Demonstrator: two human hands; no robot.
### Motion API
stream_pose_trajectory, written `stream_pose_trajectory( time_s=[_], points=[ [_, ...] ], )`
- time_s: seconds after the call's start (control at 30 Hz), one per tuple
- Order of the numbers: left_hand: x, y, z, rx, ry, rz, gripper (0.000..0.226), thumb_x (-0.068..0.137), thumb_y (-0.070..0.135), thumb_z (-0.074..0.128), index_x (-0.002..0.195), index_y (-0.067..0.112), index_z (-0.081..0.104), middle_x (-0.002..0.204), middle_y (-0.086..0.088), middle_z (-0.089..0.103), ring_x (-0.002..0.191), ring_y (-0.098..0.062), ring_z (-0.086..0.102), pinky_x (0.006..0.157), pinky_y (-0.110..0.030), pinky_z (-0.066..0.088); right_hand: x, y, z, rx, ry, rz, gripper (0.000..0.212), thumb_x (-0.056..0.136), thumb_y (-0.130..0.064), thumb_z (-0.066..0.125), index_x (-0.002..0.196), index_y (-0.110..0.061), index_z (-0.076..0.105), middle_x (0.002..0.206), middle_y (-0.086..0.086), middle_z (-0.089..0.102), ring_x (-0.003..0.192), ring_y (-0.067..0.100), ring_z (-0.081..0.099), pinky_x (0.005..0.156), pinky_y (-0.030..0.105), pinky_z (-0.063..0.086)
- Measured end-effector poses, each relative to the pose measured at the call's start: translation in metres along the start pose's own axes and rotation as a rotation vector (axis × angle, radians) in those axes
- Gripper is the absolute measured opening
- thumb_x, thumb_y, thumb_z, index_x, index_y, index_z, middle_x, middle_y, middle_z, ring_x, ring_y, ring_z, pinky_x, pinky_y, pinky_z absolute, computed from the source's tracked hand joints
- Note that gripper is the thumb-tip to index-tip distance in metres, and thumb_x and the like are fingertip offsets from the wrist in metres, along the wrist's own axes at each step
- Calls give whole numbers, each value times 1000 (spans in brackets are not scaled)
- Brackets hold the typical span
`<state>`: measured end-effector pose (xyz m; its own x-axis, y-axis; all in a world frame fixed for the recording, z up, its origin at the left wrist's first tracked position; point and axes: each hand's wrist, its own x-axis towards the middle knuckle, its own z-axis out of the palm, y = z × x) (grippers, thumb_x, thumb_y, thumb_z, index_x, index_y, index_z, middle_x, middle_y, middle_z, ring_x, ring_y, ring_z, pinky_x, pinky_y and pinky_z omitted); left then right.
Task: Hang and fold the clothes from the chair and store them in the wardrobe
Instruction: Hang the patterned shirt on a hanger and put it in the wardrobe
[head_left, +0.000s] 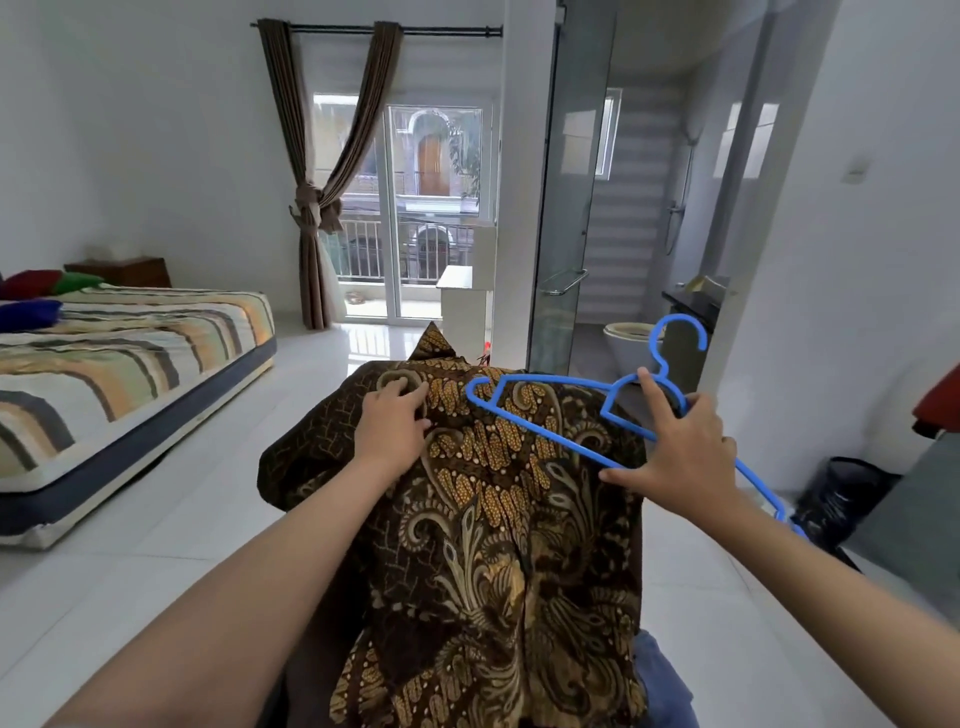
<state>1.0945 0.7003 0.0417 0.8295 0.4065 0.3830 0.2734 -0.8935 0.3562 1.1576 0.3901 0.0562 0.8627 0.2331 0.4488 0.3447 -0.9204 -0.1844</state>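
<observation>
Head view had the brown and gold batik-print shirt (498, 519) draped out in front of the person, pretty much filling the middle. Left hand (392, 423) sat on its upper left part, fingers curled into the fabric, gripping it. Right hand (680, 447) held a thin blue plastic hanger (550, 431) over the shirt's right shoulder, hook up. Off to the left was a low mattress with a striped sheet (130, 364), brown tied curtains (317, 208) by the glass balcony door (436, 208), a black bin (841, 499) right. Glossy white floor tiles (156, 545) all round.
</observation>
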Motion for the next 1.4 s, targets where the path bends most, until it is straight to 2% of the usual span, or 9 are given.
stream_pose_trajectory(
  time_s=[0.1,0.23,0.43,0.7,0.8,0.87,1.03,1.2,1.4],
  points=[
    [1,0,-2,-115,147,9,39,89,13,59,128,15,58,130,-6,54,116,-27,50,94,-31,41,-2,3,1,-7,-9,-10,127,48,-73,75,149,-41,5,122,14,31,106,31,43,88,46,45],
    [-1,-7,-11,-166,146,-23,26,87,5,58,111,5,69,106,-10,65,100,-25,60,86,-24,40,-2,-2,3,-5,-26,-13,127,49,-72,76,149,-41,4,122,13,31,106,30,43,88,46,44],
    [-32,-23,-9,-181,82,-43,21,89,7,58,106,4,70,105,-7,67,97,-16,63,82,-16,36,3,-20,2,-6,-17,-25,126,49,-73,75,148,-41,4,119,13,30,106,29,42,89,48,45],
    [-65,-47,-8,-102,-143,-2,42,80,49,66,101,13,71,100,-1,70,93,-16,64,82,-29,51,0,-39,7,-68,-56,-58,125,51,-75,72,148,-41,1,119,12,26,104,29,41,86,44,44],
    [-58,-38,-18,-55,-79,28,47,79,61,57,76,15,65,83,1,63,75,-14,59,63,-30,50,0,-42,8,-74,-59,-60,125,51,-76,72,148,-41,-1,120,12,25,106,29,41,87,44,44],
    [-52,-27,-22,-56,47,54,47,83,59,53,68,14,57,85,1,51,77,-13,51,58,-28,42,0,-42,7,-58,-54,-57,125,51,-75,72,148,-41,0,121,12,25,107,29,41,88,45,45],
    [-29,-3,-25,-283,325,160,21,91,30,51,81,12,49,87,0,44,83,-15,41,67,-26,34,3,-33,3,-41,-26,-38,125,50,-74,74,148,-41,3,121,12,26,107,29,42,89,46,45],
    [1,4,-15,-279,144,163,21,93,23,44,107,12,56,101,-6,60,96,-22,54,83,-37,47,8,-16,-2,-58,-12,-5,126,49,-74,74,148,-42,2,123,13,30,109,31,42,89,46,42],
    [15,7,0,-155,185,-14,36,81,46,62,96,14,57,93,0,57,84,-18,53,66,-28,42,10,-7,-1,-60,0,-14,126,49,-74,74,149,-40,5,122,13,31,106,27,42,86,42,43]
  ],
)
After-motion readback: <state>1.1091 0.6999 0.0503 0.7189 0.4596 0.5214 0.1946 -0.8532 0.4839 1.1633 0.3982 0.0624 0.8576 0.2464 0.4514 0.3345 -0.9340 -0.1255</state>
